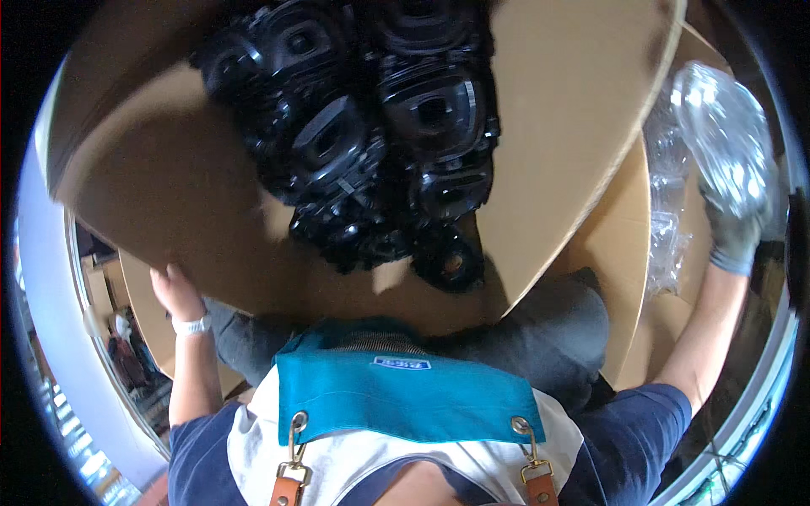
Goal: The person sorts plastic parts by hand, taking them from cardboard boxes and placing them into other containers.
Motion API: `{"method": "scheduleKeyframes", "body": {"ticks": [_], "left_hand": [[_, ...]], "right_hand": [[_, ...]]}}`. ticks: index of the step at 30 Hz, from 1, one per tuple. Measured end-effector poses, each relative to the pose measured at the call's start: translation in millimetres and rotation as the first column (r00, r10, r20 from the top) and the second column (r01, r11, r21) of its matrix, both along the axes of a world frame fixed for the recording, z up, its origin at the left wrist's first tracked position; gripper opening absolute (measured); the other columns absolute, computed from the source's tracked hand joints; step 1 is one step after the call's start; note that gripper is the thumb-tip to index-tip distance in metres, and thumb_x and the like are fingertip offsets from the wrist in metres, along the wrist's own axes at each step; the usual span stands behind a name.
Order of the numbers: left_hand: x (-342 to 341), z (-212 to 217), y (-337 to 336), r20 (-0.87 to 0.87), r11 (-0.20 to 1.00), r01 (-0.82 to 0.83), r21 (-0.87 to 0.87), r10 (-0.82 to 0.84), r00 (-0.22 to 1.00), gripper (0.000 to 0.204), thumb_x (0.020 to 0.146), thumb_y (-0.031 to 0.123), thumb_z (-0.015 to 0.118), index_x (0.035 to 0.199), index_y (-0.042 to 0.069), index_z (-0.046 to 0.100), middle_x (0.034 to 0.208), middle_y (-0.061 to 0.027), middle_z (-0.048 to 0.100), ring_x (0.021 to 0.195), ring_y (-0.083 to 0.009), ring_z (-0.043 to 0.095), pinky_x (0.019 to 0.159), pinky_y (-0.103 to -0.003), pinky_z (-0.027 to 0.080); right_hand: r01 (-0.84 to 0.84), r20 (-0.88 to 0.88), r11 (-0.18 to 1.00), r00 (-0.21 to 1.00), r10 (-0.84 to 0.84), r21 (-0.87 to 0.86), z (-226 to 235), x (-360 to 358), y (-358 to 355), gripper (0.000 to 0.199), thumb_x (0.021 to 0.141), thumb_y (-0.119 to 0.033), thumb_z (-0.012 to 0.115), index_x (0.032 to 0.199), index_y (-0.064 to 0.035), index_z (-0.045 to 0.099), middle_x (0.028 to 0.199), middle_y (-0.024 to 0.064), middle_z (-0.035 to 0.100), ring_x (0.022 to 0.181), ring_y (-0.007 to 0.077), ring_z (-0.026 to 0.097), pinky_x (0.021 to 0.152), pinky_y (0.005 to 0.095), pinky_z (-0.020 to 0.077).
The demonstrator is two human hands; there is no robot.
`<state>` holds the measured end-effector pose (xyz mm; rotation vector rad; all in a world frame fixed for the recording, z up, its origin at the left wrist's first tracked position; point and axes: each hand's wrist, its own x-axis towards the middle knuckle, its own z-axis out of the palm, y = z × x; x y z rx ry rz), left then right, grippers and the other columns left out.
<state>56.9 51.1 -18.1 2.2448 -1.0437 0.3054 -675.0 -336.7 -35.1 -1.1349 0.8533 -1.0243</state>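
Note:
My left hand (180,297), bare with a white band at the wrist, grips the near left edge of a large cardboard box (160,194); some of its fingers are hard to make out. Inside that box lie several glossy black moulded plastic parts (430,114) in a heap, some with window-like openings. At the far right, my right hand (734,223) wears a grey glove and is closed on a clear plastic piece (721,126), thin and shiny, slightly blurred. It is held above a second cardboard box (620,228).
More clear plastic pieces (666,223) stand in a row along the second box. My legs, in dark trousers (540,316), are against the near side of the large box. At the left, cardboard (139,295) and a cluttered area sit beside a pale wall (84,371).

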Motion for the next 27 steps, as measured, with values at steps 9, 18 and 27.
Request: {"method": "scheduleKeyframes", "body": {"ticks": [9, 18, 27], "left_hand": [[-22, 6, -21, -0.079, 0.994, 0.082, -0.067, -0.087, 0.993, 0.028, 0.092, 0.01, 0.052, 0.116, -0.004, 0.056, 0.115, -0.0156, 0.061, 0.102, -0.0254, 0.057, 0.091, -0.034, 0.042], [-25, 13, -20, -0.18, 0.986, 0.115, -0.125, -0.136, 0.974, 0.033, 0.095, 0.017, 0.049, 0.12, -0.004, 0.053, 0.118, -0.0149, 0.06, 0.105, -0.0251, 0.057, 0.09, -0.033, 0.042], [-24, 10, -22, -0.225, 0.986, 0.068, -0.152, -0.101, 0.969, 0.034, 0.094, 0.016, 0.049, 0.12, -0.006, 0.054, 0.119, -0.0146, 0.06, 0.106, -0.0269, 0.058, 0.092, -0.034, 0.042]], "right_hand": [[-0.448, -0.833, 0.871, 0.546, 0.088, -0.201, 141, 267, 199, 0.053, 0.077, -0.03, 0.07, 0.119, -0.0013, 0.053, 0.103, 0.0209, 0.061, 0.089, 0.0306, 0.064, 0.075, 0.0397, 0.0519], [-0.921, -0.852, 0.064, -0.328, 0.407, 0.385, -6, 396, 253, 0.073, 0.071, -0.04, 0.068, 0.13, -0.0011, 0.047, 0.107, 0.0187, 0.064, 0.097, 0.0331, 0.062, 0.085, 0.0412, 0.0472], [-0.789, -0.629, 0.018, -0.476, 0.614, 0.615, -187, 440, 229, 0.028, 0.084, -0.026, 0.058, 0.107, -0.0134, 0.067, 0.101, 0.0071, 0.063, 0.088, 0.0243, 0.056, 0.074, 0.0417, 0.0434]]}}
